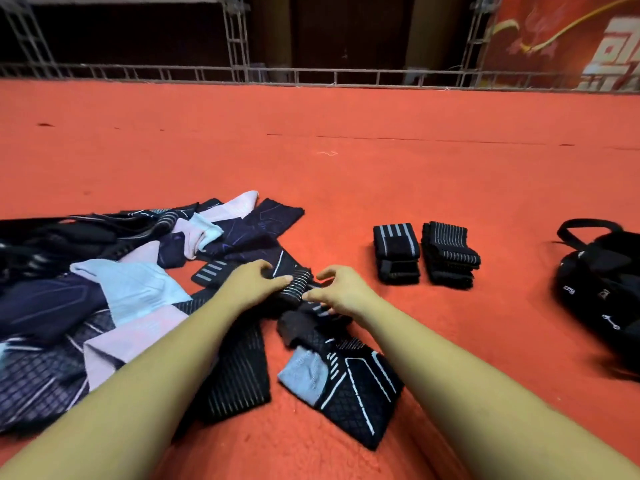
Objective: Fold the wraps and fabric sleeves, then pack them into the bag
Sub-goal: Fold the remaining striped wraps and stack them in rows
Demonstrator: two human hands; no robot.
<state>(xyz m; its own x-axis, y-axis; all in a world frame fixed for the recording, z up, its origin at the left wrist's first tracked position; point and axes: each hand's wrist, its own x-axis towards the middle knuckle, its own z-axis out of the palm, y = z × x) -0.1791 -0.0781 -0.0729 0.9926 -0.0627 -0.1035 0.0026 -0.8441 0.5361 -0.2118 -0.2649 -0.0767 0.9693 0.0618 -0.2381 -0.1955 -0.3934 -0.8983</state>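
A black wrap with grey stripes (296, 289) lies partly rolled in the middle of the red floor. My left hand (256, 280) grips its left end with curled fingers. My right hand (337, 289) holds its right end, fingers bent around the strip. Below my hands lie a black ribbed wrap (239, 368) and a black sleeve with white lines and a pale blue cuff (346, 382). A loose pile of black, navy, pink and pale blue sleeves (114, 278) spreads to the left. Two folded wraps (396, 252) (450, 254) sit side by side on the right. The black bag (602, 289) lies at the far right.
Red carpet (311, 161) covers the floor, with open room beyond the pile. A metal truss rail (242, 74) runs along the far edge, and a red banner (571, 39) hangs at the back right.
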